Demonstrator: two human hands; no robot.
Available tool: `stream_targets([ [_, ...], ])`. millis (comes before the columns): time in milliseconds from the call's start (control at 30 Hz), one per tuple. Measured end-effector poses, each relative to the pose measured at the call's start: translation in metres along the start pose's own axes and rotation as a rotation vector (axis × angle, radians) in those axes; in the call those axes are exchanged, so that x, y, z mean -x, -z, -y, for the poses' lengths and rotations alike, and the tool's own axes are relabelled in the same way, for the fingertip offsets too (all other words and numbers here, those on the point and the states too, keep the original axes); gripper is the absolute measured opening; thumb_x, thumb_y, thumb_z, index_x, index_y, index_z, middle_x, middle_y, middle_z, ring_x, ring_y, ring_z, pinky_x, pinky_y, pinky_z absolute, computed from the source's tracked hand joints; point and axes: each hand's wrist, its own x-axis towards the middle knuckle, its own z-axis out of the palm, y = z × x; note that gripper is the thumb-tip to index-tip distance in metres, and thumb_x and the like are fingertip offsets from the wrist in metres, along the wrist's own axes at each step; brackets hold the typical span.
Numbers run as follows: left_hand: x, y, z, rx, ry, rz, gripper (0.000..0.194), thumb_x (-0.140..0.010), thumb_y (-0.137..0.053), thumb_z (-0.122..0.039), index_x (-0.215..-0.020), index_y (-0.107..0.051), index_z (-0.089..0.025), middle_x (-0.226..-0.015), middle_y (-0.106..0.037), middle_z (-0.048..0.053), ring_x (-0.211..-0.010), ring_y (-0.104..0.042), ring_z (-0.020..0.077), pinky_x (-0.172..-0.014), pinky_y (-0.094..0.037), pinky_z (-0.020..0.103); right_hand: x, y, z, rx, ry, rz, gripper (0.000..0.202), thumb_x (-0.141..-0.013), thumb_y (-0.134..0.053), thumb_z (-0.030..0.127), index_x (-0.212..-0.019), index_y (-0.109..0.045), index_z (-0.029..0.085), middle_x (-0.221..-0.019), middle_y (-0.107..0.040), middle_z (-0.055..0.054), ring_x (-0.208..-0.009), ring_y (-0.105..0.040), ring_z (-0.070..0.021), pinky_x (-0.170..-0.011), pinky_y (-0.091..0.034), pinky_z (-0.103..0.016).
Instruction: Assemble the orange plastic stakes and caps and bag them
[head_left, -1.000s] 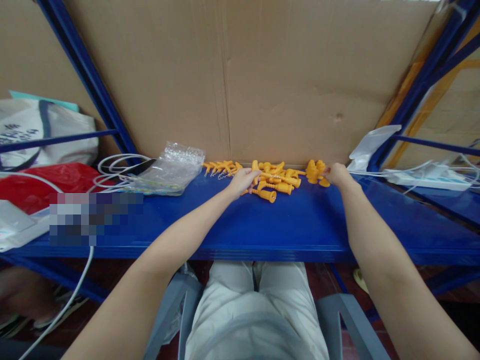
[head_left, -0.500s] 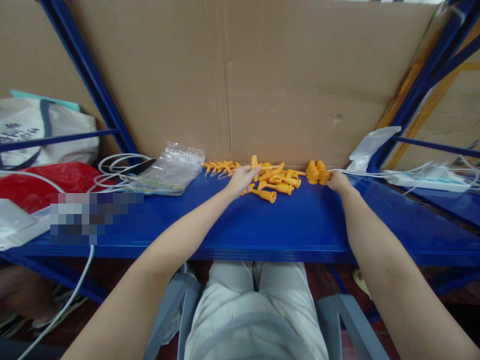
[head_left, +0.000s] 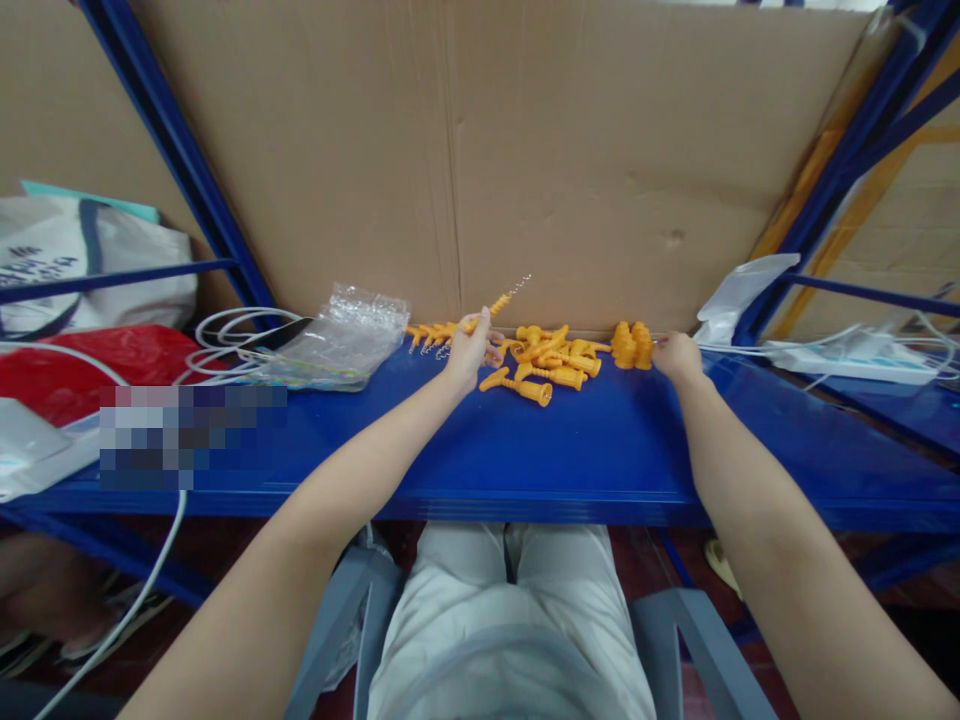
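Note:
My left hand (head_left: 469, 352) is closed on an orange plastic corkscrew (head_left: 499, 303), raised above the shelf with its metal spiral slanting up and to the right. Beside and below that hand lies a pile of orange corkscrews (head_left: 551, 360), several with tubular sleeves over their spirals. Left of it, a row of unsheathed corkscrews (head_left: 429, 334) shows bare spirals. My right hand (head_left: 679, 357) rests at the right, its fingers curled with nothing seen in them. Just left of it, a small cluster of orange sleeves (head_left: 631, 345) stands upright.
The blue metal shelf (head_left: 585, 450) backs onto a cardboard sheet (head_left: 570, 160). Clear plastic bags (head_left: 349, 340), a coiled white cable (head_left: 232, 335) and a red bag (head_left: 97, 365) lie to the left. A white power strip (head_left: 862, 362) sits at the right.
My left hand has moved slightly left and turned the corkscrew, so its spiral now points up. My right hand has drawn a little away from the upright sleeves.

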Motion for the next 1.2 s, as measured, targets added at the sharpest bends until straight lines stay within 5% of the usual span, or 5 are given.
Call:
stream_targets([
  [200, -0.015, 0.008, 0.009, 0.042, -0.014, -0.091, 0.020, -0.098, -0.053, -0.041, -0.099, -0.055, -0.021, -0.078, -0.058, -0.003, -0.055, -0.062, 0.0084, -0.046, -0.043, 0.015, 0.009, 0.016, 0.022, 0.043, -0.117, 0.026, 0.037, -0.082, -0.052, 0.016, -0.114, -0.072, 0.012, -0.114, -0.072, -0.020, -0.105, -0.068, -0.0301, -0.084, -0.052, -0.037],
  [400, -0.031, 0.020, 0.008, 0.093, -0.011, -0.230, 0.018, -0.096, -0.058, -0.036, -0.109, -0.053, -0.024, -0.075, -0.063, -0.003, -0.058, -0.064, 0.0100, -0.048, -0.045, 0.015, 0.007, 0.011, 0.015, 0.023, -0.173, 0.031, 0.038, -0.082, -0.056, 0.021, -0.114, -0.070, 0.007, -0.110, -0.072, -0.023, -0.101, -0.068, -0.0306, -0.080, -0.052, -0.036],
  [767, -0.058, 0.049, 0.010, 0.173, 0.081, -0.340, 0.058, -0.089, -0.045, -0.073, -0.092, -0.058, -0.017, -0.054, -0.058, -0.002, -0.032, -0.047, 0.0076, -0.033, -0.032, 0.016, 0.012, 0.013, 0.017, 0.083, -0.186, 0.167, 0.033, -0.078, -0.056, 0.017, -0.104, -0.077, 0.011, -0.111, -0.074, -0.021, -0.109, -0.068, -0.0324, -0.085, -0.053, -0.036],
  [967, -0.062, 0.059, 0.008, 0.058, 0.248, -0.232, 0.025, -0.102, -0.044, -0.036, -0.099, -0.059, -0.016, -0.054, -0.059, -0.002, -0.030, -0.039, 0.0062, -0.035, -0.033, 0.018, 0.014, 0.017, 0.027, 0.030, -0.156, 0.053, 0.033, -0.083, -0.054, 0.022, -0.106, -0.075, 0.011, -0.108, -0.073, -0.022, -0.107, -0.068, -0.0341, -0.084, -0.054, -0.039],
  [1200, -0.071, 0.057, 0.004, 0.017, 0.229, -0.084, 0.015, -0.083, -0.059, -0.002, -0.093, -0.064, -0.011, -0.075, -0.071, 0.008, -0.049, -0.061, 0.0088, -0.046, -0.048, 0.017, 0.026, 0.020, 0.052, 0.023, -0.064, 0.058, 0.028, -0.089, -0.050, 0.025, -0.099, -0.073, 0.014, -0.105, -0.073, -0.021, -0.105, -0.068, -0.0341, -0.082, -0.052, -0.038],
])
